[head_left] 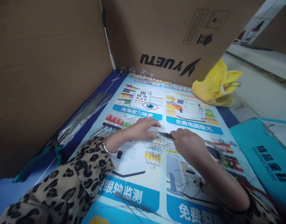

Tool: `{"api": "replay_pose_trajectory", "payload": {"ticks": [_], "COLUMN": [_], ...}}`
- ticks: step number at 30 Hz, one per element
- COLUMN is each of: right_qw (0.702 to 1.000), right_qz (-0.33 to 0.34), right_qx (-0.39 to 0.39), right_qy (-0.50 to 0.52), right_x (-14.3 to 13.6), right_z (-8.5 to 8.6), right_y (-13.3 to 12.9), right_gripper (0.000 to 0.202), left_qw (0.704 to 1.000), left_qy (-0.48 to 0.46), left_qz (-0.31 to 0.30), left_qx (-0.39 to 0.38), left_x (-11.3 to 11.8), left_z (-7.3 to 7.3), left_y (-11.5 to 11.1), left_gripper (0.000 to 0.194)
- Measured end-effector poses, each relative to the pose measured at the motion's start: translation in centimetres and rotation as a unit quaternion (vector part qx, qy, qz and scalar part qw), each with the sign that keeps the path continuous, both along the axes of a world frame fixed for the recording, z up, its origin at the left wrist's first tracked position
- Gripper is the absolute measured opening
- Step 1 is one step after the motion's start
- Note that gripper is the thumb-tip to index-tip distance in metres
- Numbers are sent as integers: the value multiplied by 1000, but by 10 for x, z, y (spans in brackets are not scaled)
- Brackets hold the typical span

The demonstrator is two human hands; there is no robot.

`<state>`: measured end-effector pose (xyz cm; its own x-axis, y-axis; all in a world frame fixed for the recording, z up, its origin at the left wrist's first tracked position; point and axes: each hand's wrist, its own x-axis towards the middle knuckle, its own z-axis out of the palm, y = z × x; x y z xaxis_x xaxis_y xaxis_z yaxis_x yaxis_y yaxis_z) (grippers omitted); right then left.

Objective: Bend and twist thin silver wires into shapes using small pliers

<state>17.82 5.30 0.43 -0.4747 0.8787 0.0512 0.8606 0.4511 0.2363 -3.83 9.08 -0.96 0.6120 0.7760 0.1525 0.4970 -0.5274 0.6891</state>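
Near the middle of a printed poster (165,107), my left hand (143,129) is closed, thumb and fingers bent toward each other around thin wire. My right hand (189,144) is wrapped round a dark pointed tool (165,134), whose tip points left to the wire by my left fingertips. Below my left hand hangs or lies a tangle of bent wire (155,151); which of the two I cannot tell. How the tool tip meets the wire is too small to make out.
Straight wires (83,116) lie at the left beside green-handled pliers (48,152). Cardboard walls (143,34) stand behind and at the left. A roll of clear tape (218,152), a yellow bag (210,84) and a teal box (261,155) are at the right. Loose wires (138,203) lie in front.
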Motion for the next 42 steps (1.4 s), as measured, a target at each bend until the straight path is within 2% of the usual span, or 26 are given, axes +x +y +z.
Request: {"api": "replay_pose_trajectory", "payload": {"ticks": [3, 10, 16, 23, 35, 42], "right_qw": [1000, 999, 1000, 999, 997, 997], "right_qz": [4, 24, 24, 41, 71, 77], "right_qx": [9, 22, 14, -27, -5, -24], "right_qy": [-3, 0, 12, 20, -8, 3], "right_x": [0, -1, 0, 3, 8, 10], "right_z": [0, -2, -2, 1, 3, 1], "right_y": [0, -2, 1, 5, 6, 8], "right_gripper": [14, 14, 12, 14, 16, 16], "left_qw": [998, 991, 991, 993, 987, 985], "left_qy": [-46, -79, -117, -110, -84, -113], "left_qz": [-21, -25, -23, -11, -48, -63], "left_qx": [40, 101, 53, 48, 131, 118], "left_x": [-1, 3, 1, 2, 3, 1], "left_z": [1, -2, -2, -2, -7, -7], "left_y": [-1, -1, -3, -7, -6, -8], "left_gripper": [35, 7, 12, 10, 14, 17]}}
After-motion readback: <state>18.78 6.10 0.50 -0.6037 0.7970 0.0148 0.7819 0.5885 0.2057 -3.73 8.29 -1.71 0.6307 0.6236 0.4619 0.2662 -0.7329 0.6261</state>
